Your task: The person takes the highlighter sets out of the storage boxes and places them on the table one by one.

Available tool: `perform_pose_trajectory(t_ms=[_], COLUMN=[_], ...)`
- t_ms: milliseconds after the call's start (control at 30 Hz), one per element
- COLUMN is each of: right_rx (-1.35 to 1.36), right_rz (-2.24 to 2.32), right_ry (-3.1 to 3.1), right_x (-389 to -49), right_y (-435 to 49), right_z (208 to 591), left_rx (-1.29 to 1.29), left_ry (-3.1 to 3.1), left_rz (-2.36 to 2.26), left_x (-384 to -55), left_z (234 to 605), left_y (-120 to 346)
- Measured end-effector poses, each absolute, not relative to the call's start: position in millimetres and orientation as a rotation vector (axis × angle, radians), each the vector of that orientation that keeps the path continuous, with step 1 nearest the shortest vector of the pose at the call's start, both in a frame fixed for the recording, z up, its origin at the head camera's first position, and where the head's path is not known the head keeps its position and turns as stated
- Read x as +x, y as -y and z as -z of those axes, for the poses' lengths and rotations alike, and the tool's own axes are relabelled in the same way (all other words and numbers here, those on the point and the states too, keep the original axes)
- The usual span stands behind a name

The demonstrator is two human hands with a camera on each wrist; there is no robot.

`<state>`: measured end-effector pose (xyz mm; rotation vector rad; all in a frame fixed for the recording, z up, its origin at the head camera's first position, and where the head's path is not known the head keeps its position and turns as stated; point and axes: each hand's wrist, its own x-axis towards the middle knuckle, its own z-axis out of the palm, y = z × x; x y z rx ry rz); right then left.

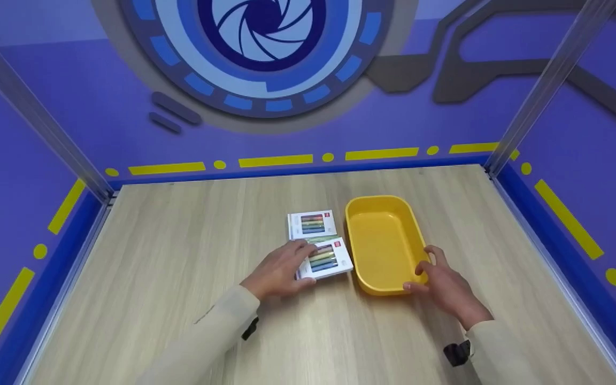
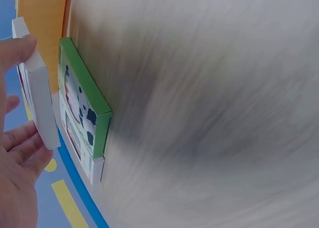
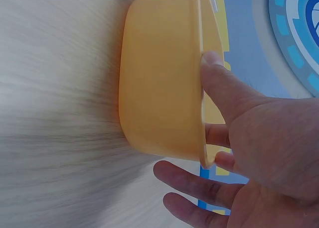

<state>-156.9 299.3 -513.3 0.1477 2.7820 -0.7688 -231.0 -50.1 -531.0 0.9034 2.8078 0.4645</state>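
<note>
My left hand grips a white crayon box, thumb on one edge and fingers on the opposite one. A window in the box shows coloured sticks. In the left wrist view this box is tilted and raised above a green box with a panda picture. Just beyond lies another white crayon box; the held box mostly hides the green one in the head view. My right hand holds the near right corner of a yellow bin by its rim, some fingers inside and others outside the wall.
The light wooden table carries all these things. Blue printed panels stand at its back and both sides, with metal posts at the corners. The yellow bin holds nothing visible.
</note>
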Motion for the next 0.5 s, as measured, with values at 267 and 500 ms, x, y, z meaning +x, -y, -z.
perform_pose_trajectory(t_ms=[267, 500], right_rx=[0.145, 0.135], right_rz=[0.766, 0.755], right_ry=[-2.779, -2.795], right_x=[-157.3, -157.8], right_y=[-299.1, -298.5], right_z=[514.4, 513.5], left_rx=[0.882, 0.957], left_ry=[-2.780, -2.803], left_rz=[-0.453, -0.450], left_x=[-228.1, -225.5], left_z=[534.3, 538.7], left_y=[53.4, 56.8])
